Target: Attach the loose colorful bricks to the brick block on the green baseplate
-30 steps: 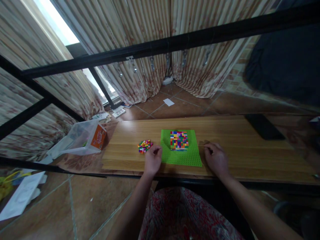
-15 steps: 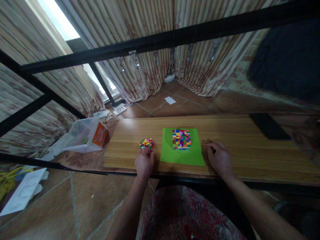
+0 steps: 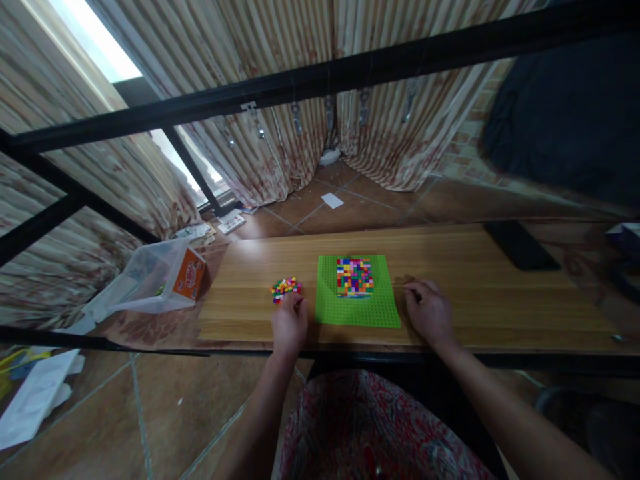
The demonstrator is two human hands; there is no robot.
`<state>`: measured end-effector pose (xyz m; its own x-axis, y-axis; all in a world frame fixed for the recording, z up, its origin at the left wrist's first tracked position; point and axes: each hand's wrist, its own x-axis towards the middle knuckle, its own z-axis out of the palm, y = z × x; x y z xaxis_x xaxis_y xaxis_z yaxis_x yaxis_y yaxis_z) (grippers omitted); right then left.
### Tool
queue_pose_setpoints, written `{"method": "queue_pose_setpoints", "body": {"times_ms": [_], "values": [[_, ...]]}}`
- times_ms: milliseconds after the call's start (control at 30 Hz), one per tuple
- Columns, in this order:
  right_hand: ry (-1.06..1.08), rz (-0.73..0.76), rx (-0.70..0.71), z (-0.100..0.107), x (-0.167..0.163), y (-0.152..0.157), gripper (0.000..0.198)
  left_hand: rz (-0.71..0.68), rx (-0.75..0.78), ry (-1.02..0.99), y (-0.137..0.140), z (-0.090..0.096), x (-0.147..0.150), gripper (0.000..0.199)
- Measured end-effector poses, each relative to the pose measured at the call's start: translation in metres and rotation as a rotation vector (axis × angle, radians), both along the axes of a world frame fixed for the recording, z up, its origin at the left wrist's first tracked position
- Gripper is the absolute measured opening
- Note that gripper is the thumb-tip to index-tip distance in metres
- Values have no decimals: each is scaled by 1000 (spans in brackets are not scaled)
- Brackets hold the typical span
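Note:
My left hand [image 3: 290, 325] is at the near right edge of a small heap of colourful toy bricks [image 3: 285, 288]. Its thumb and fingers are pinched together, and whatever is between them is too small to make out. To the right lies a green studded baseplate [image 3: 357, 312]. A square block of many-coloured bricks [image 3: 355, 277] stands on it, towards the far side. Just past the plate's right edge, my right hand [image 3: 430, 312] rests low over the wooden board with fingers curled in, and nothing shows in it.
A clear plastic box [image 3: 165, 297] with an orange label stands left of the wooden board [image 3: 250, 257]. A dark flat object [image 3: 520, 245] lies at the board's far right. A black metal bar [image 3: 300, 87] crosses above, before striped curtains [image 3: 280, 27].
My left hand has drawn slightly right of the brick heap, with its fingers pinched. The right hand stays beside the baseplate. The whole view has shifted a little as my head turned.

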<state>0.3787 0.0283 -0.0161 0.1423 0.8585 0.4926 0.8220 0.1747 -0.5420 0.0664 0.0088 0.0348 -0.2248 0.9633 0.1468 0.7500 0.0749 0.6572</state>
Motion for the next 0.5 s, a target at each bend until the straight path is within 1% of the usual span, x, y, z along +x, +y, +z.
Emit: {"method": "queue_pose_setpoints", "body": {"times_ms": [133,233,333,500], "values": [[4,0,4,-3,1,1,23,-156,80,-252,6,3,19,9],[12,-2,-3,-4,1,2,23,-200,102,-358,12,6,33,7],[25,4,-14,-2,0,1,23,-234,128,-345,16,11,45,7],[25,0,-16,2,-2,1,22,-243,175,-222,19,21,58,14]]}}
